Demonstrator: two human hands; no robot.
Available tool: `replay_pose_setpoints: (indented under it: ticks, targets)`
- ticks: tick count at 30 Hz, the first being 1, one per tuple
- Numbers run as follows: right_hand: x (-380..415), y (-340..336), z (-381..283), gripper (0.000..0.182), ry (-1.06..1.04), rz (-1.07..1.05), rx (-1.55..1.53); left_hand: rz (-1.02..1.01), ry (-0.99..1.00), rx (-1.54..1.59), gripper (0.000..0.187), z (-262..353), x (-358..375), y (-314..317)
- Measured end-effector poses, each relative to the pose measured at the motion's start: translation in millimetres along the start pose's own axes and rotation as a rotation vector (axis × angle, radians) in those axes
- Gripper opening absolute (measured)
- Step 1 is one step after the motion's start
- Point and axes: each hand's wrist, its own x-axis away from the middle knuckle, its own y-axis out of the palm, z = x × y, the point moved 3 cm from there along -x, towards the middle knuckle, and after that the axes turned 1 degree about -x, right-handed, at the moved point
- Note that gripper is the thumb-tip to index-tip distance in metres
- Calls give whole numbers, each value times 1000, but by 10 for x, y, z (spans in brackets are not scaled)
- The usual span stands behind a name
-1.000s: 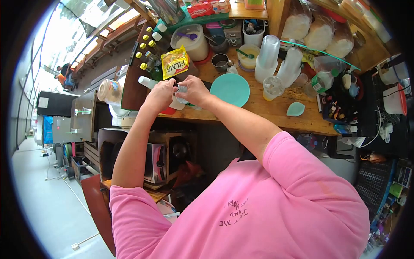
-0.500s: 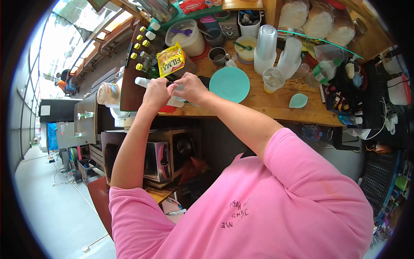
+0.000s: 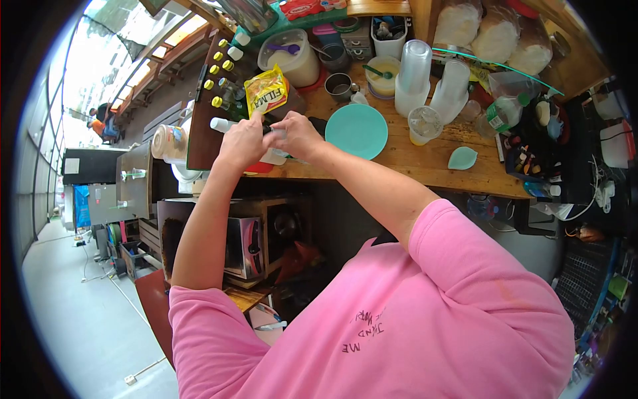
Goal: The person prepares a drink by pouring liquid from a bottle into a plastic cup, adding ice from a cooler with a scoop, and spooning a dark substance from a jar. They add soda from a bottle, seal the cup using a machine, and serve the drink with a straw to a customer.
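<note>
My left hand [image 3: 242, 142] and my right hand [image 3: 298, 136] meet above the table's near edge, fingers curled toward each other. Between the fingertips is a small, pale, blurred thing that I cannot make out. Just beyond them stands a yellow FILMA pouch [image 3: 267, 92]. A white-capped bottle [image 3: 221, 124] pokes out beside my left hand. To the right of my right hand lies a round turquoise plate [image 3: 357, 132]. Below the hands, a white and red item [image 3: 264, 166] shows partly at the table edge.
Several yellow-capped bottles [image 3: 217, 102] line the table's left side. Farther back are a tub of pale contents [image 3: 300, 65], a metal cup [image 3: 339, 86] and a bowl [image 3: 382, 74]. Stacked plastic cups [image 3: 413, 76], a filled cup [image 3: 424, 124] and a leaf-shaped dish [image 3: 462, 158] are rightward.
The fingers of my left hand have shifted, its index finger now stretched farther up. My right hand stays nearly in place. The whole view has moved slightly.
</note>
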Motion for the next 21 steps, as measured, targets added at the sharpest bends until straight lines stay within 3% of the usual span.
replay_pose_setpoints:
  ticks: [1,3,4,5,7,8,10,13,17,21]
  targets:
    - [3,-12,-24,52,20,-8,-9,1,-5,2,37,-78,-49,41]
    - [-8,-19,-30,51,36,-17,-14,-30,356,143,36,-130,-79,92]
    - [-7,-22,-15,50,12,8,-17,94,469,90,32,-123,-29,64]
    - [7,-11,-1,49,-11,30,-23,94,468,93,32,-105,-44,89]
    - [10,-33,-36,48,-4,5,-8,-22,-23,-47,29,-106,-84,89]
    - [3,-38,-57,48,3,-16,5,-21,-28,-44,29,-126,-92,85]
    - [0,-17,-38,48,8,-7,-14,-74,200,65,33,-112,-102,88]
    - [-11,-8,-22,51,35,-5,-41,-66,354,65,33,-137,-78,9]
    - [-26,25,59,53,25,-2,-60,78,210,35,28,-102,-76,8]
    - [-17,-9,16,52,34,-21,-68,-108,291,60,24,-89,-76,-49]
